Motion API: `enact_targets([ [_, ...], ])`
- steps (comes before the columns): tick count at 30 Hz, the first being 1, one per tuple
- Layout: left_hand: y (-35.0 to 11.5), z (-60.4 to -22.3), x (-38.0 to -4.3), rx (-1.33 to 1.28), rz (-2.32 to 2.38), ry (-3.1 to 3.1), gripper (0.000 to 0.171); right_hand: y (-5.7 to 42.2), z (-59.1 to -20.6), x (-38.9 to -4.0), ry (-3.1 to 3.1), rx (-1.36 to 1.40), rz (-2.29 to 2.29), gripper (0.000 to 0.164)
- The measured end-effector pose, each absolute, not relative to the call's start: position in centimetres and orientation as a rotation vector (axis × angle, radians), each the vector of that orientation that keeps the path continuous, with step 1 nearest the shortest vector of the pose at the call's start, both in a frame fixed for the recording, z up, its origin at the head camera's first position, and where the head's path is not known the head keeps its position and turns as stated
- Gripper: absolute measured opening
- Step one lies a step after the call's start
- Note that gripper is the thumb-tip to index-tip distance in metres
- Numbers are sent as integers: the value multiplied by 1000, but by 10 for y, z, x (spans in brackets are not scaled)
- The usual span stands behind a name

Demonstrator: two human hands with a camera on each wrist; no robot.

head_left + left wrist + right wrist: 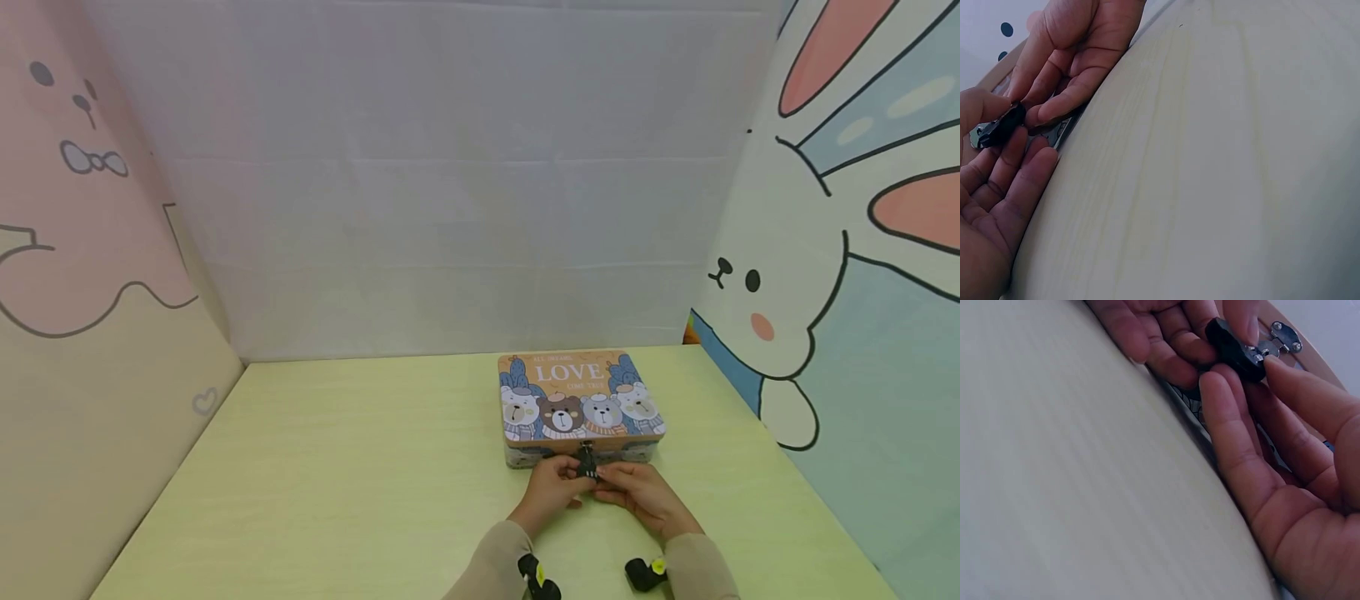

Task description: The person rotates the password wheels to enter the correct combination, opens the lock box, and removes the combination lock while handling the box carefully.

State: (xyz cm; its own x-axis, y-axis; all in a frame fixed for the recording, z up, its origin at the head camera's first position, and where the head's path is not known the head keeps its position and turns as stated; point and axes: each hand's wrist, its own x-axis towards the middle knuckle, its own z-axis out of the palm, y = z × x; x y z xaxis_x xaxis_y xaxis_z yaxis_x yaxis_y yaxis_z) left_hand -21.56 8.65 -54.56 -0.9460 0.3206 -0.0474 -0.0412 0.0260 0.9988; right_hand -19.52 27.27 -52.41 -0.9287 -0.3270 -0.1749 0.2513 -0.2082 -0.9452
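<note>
A small black combination padlock (pixel 587 463) hangs at the metal latch (pixel 1285 337) on the front of a tin box (pixel 581 396). The box's lid is down and carries bears and the word LOVE. My left hand (pixel 552 492) pinches the padlock from the left side, thumb and fingers on its body. From the other side my right hand (pixel 647 497) pinches it too, with the thumb tip by the small dials, as the right wrist view shows. In the left wrist view the fingers of both hands cover part of the padlock (pixel 1002 128).
The box stands on a pale yellow-green table (pixel 360 467), near its back right. A white wall (pixel 450 183) rises behind it. Panels with a cartoon bear on the left and a rabbit (pixel 780 308) on the right flank the table. Black wrist devices (pixel 645 573) sit by both sleeves.
</note>
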Motion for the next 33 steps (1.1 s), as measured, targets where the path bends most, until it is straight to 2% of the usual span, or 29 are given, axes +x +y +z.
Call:
enact_targets([
  [18,89,-548,-217,307,2022,2041,12,273,-526,-196,1679,-112,-2196,19],
  [33,90,-548,-216,285,2037,2060,14,274,-526,-195,1669,-130,-2203,20],
])
